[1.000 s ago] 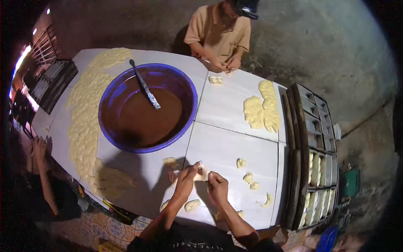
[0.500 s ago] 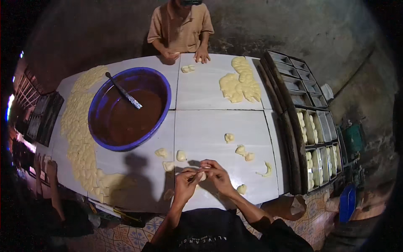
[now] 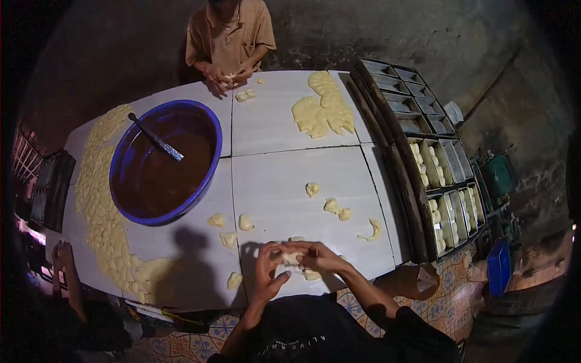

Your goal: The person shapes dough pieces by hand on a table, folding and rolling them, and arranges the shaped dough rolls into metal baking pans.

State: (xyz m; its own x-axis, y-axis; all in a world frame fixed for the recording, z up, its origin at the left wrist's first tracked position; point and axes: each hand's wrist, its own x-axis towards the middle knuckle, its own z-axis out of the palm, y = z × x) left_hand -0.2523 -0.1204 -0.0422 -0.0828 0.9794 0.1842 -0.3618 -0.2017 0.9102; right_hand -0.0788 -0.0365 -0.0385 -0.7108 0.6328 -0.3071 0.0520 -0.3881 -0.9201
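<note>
Above the near edge of a white tiled table, a pale piece of dough [image 3: 292,259] sits between my two hands. My left hand [image 3: 266,272] curls round its left side, thumb toward me. On its other side, my right hand [image 3: 322,256] grips it with bent fingers, which partly hide it. Small dough lumps lie around my hands: one lump [image 3: 235,280] to the left, another [image 3: 245,222] beyond the left hand, and one [image 3: 311,275] partly covered beneath the right hand. Further off are a lump [image 3: 312,189] and a curved strip of dough [image 3: 370,230].
A blue basin [image 3: 215,175] of brown filling holds a long-handled tool [image 3: 156,138]. Many flattened dough pieces [image 3: 100,199] cover the table's left side. A dough sheet [image 3: 324,112] lies at the far right, beside metal pans [image 3: 439,163]. Across the table, a co-worker [image 3: 227,39] handles dough.
The view has shifted, so the table sits further left. My hands have spread a little, and more dough shows between them. The co-worker's hands have come together around a dough piece.
</note>
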